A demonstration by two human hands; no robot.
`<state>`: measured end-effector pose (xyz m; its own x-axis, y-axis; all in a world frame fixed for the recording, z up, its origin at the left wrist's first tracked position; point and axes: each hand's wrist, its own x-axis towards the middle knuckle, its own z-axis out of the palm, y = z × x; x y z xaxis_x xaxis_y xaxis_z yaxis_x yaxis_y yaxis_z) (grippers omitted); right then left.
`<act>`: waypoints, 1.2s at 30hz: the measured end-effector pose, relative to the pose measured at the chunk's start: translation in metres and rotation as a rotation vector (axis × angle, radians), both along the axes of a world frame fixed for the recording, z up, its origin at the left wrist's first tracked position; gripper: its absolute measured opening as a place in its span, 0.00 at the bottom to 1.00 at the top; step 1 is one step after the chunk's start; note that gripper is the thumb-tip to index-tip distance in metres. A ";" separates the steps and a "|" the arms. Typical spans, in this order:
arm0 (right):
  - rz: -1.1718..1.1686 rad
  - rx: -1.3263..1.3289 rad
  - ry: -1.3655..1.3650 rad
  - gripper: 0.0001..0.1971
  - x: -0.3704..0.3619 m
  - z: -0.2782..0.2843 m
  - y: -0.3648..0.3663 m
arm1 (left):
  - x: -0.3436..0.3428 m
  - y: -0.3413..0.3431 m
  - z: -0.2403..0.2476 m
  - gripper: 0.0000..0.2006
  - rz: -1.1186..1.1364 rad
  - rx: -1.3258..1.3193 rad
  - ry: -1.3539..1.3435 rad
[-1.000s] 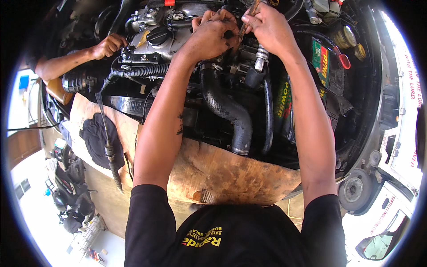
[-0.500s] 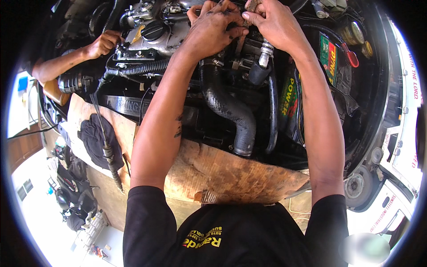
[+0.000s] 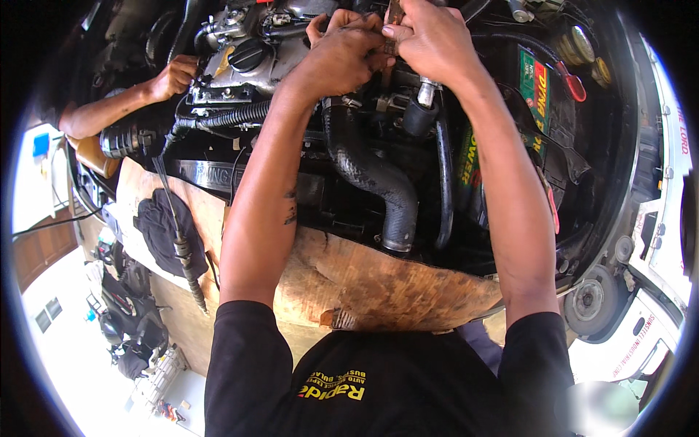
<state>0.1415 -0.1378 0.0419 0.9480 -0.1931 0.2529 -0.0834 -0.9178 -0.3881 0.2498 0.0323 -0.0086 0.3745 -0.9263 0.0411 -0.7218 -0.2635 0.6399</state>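
Note:
Both of my hands are together over the engine bay, at the top of the view. My left hand (image 3: 342, 58) is closed, its fingers curled against a narrow, rusty brown metal piece (image 3: 395, 14). From the right, my right hand (image 3: 437, 44) pinches the same piece between thumb and bent fingers. Part of the piece is hidden by my fingers. Just below my right hand are a metal fitting (image 3: 427, 90) and a black cylindrical sleeve (image 3: 420, 118). A thick black radiator hose (image 3: 371, 171) curves down beneath my hands. The engine cover with its black oil cap (image 3: 250, 55) lies left of them.
Another person's hand (image 3: 175, 79) reaches in at the left by the engine. A battery (image 3: 537, 98) sits at the right. Stained cardboard (image 3: 386, 284) covers the front edge, with a black cloth (image 3: 166, 226) and a cable (image 3: 182, 247) on its left part.
My hands and the rusty piece have shifted slightly left, and my right forearm has moved left too. Both hands keep their grip. The other person's hand stays by the engine.

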 end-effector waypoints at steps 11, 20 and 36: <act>-0.057 0.226 -0.011 0.11 -0.004 0.009 0.005 | -0.021 0.000 0.004 0.14 0.087 -0.168 -0.356; 0.016 0.109 0.042 0.13 -0.014 0.021 0.008 | -0.013 -0.002 -0.004 0.12 0.014 -0.233 -0.251; -0.077 0.181 -0.012 0.12 -0.011 0.009 0.007 | -0.019 -0.006 0.001 0.12 0.056 -0.140 -0.315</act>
